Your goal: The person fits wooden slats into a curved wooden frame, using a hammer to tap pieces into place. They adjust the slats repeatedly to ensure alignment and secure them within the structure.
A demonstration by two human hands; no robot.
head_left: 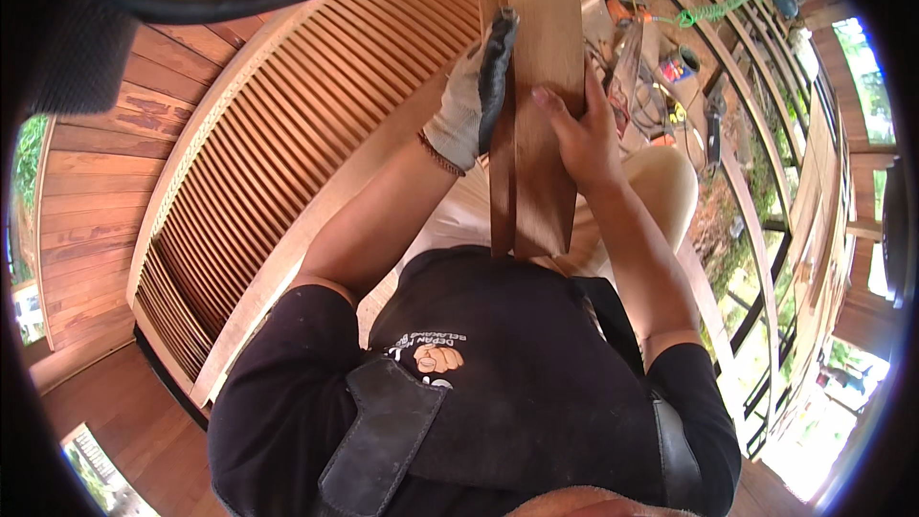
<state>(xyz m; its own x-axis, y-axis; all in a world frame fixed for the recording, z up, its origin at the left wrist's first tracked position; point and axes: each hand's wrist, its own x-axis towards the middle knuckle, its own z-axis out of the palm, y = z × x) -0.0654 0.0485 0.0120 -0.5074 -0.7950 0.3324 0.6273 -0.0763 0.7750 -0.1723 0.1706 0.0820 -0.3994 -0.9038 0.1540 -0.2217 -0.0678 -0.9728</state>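
Observation:
A long wooden board (548, 48) runs from the top of the view down toward my chest, with a dark groove or step along its left side. My left hand (469, 96), in a pale knit glove with a black coating, is closed on the board's left edge. Lower on the opposite edge, my bare right hand (586, 134) grips the board, its thumb lying on the face and its fingers around the far side. The board's near end sits just in front of my black shirt, above my lap.
A large slatted wooden panel (287, 115) with a pale frame leans along the left. A black cable or hose (268, 2) crosses the upper left. Right of my knee lie cords, tools and a can (678, 67), with a green coiled hose (723, 8) beyond. Long curved strips (756, 239) line the right.

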